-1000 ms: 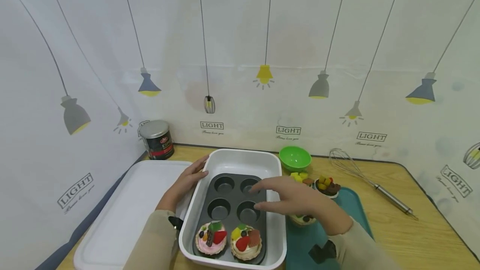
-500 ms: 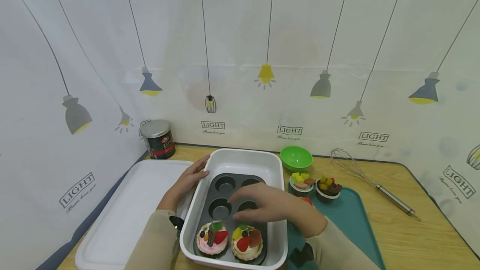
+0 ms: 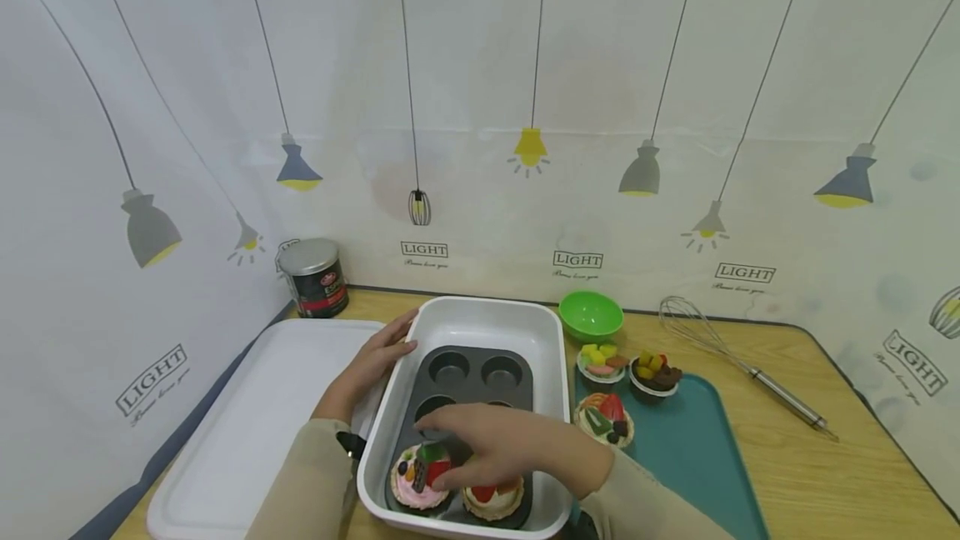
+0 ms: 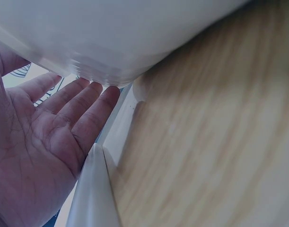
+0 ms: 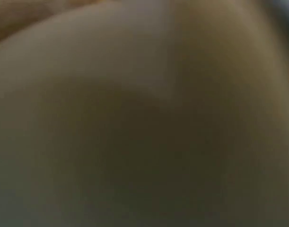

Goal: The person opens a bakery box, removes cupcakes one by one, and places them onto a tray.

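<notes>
A white baking dish (image 3: 487,322) holds a dark muffin tin (image 3: 476,382) with several cups. Two cupcakes sit in its near row: a pink-topped one (image 3: 408,492) and a cream-topped one (image 3: 491,503), partly covered by my right hand (image 3: 498,440). That hand hovers over the tin, thumb and fingers spread apart above the pink cupcake; whether they touch it I cannot tell. Outside the dish's left wall, my left hand (image 3: 371,369) touches it with extended fingertips (image 4: 111,94), palm visible in the left wrist view. The right wrist view is blurred and mostly covered.
Right of the dish, a teal tray (image 3: 690,448) bears several cupcakes, including a fruit-topped one (image 3: 606,422). Behind stand a green bowl (image 3: 591,317) and a whisk (image 3: 750,369). At left lie a white tray (image 3: 262,415) and a black tin can (image 3: 311,277).
My right hand has moved left and nearer to me, from the tin's far right cups to above the pink cupcake. The left hand has stayed at the dish's wall.
</notes>
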The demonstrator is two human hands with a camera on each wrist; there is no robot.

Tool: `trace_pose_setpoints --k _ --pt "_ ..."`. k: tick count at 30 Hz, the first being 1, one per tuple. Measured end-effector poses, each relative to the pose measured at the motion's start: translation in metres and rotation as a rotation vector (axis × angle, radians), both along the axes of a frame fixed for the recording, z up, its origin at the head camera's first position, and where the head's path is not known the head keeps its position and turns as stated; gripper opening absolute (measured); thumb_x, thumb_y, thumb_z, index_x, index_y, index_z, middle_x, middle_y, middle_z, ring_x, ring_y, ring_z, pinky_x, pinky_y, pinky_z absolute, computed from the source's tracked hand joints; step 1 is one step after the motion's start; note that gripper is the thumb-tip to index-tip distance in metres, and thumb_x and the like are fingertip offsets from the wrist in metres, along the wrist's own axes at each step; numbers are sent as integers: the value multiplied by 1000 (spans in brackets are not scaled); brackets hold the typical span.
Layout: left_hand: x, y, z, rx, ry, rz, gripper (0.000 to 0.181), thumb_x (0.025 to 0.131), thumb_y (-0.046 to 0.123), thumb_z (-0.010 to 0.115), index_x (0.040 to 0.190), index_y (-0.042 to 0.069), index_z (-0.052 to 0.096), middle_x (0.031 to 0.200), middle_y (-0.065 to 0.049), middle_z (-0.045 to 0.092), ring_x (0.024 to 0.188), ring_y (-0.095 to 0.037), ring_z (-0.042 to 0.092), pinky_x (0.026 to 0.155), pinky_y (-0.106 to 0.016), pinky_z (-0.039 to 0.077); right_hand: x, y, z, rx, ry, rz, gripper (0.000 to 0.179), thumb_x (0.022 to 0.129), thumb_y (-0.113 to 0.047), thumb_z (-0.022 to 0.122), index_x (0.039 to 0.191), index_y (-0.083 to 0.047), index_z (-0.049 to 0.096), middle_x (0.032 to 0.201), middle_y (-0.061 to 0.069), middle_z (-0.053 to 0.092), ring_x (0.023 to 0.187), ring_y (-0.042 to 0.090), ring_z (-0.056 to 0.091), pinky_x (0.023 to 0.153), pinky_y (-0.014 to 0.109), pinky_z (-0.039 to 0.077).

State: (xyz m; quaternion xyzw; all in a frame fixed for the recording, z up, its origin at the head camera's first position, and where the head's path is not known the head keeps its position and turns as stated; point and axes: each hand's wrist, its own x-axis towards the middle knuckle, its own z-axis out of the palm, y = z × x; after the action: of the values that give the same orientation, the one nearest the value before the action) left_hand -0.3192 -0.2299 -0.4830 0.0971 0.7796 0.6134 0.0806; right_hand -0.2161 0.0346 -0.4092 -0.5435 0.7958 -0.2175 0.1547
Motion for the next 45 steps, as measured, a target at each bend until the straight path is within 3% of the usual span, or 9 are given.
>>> trace_pose_setpoints --k 8,14,22,45 --pt "-1 1 -1 0 14 -9 63 102 24 56 160 26 30 161 -8 36 145 -35 35 110 -57 36 11 -13 -18 32 31 30 70 96 -50 64 151 -14 41 147 -4 49 123 1 48 101 22 44" --pt "0 1 1 0 25 -17 64 101 25 57 160 24 30 161 -10 35 146 -36 33 110 -57 36 15 -16 -19 32 98 15 67 95 -46 67 149 -13 44 145 -2 51 125 1 48 102 21 43" --pt "2 1 3 -4 6 -12 63 103 23 55 160 24 29 161 -11 35 144 -35 37 111 -57 36 16 -19 -24 48 121 -6 67 92 -43 73 146 -16 46 140 -5 53 119 -1 49 98 18 44" --pt "3 -1 1 5 10 -25 65 103 25 56 161 22 27 162 -11 32 148 -35 28 113 -58 32 18 -20 -23 11 194 24 60 89 -41 76 140 -20 52 127 -9 57 109 -3 49 91 13 43"
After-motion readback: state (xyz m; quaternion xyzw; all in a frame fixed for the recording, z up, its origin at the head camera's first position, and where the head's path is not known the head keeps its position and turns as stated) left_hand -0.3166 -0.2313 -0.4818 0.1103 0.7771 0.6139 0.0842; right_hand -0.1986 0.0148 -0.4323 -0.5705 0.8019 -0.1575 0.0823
